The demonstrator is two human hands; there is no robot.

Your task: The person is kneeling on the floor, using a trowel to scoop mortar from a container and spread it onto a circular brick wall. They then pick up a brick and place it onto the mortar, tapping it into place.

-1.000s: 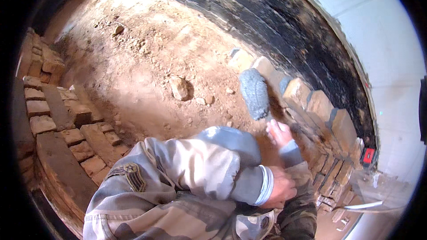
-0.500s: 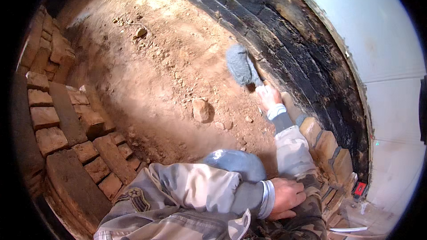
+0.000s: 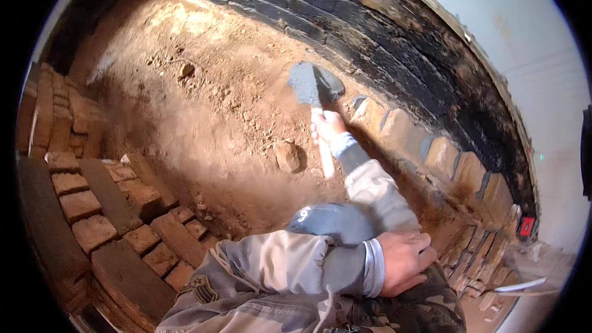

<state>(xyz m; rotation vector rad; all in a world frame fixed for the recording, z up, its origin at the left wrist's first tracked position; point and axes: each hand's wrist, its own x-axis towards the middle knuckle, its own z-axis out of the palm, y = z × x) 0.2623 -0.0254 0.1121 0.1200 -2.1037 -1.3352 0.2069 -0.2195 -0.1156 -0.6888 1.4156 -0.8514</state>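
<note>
In the head view, the right hand (image 3: pixel 328 124) is wrapped around the pale handle (image 3: pixel 326 161) of a trowel (image 3: pixel 306 86), out over the dirt floor (image 3: pixel 216 108) near the dark wall (image 3: pixel 345 34), just past the end of a row of bricks (image 3: pixel 394 128). A dark grey lump (image 3: pixel 333 84), maybe wet mortar, sits right beside its blade. The left hand (image 3: pixel 401 263) rests with bent fingers by the person's leg; its palm is hidden, so nobody can tell if it holds anything. The trowel is likely hard and stiff, not easy to break, and heavier at the front with grey stuff on it. The handle is the best place to hold; the blade may be slippery. A sleeve badge (image 3: pixel 202 288) and white marks on a rounded blue-grey thing (image 3: pixel 336 223) are too small to read.
</note>
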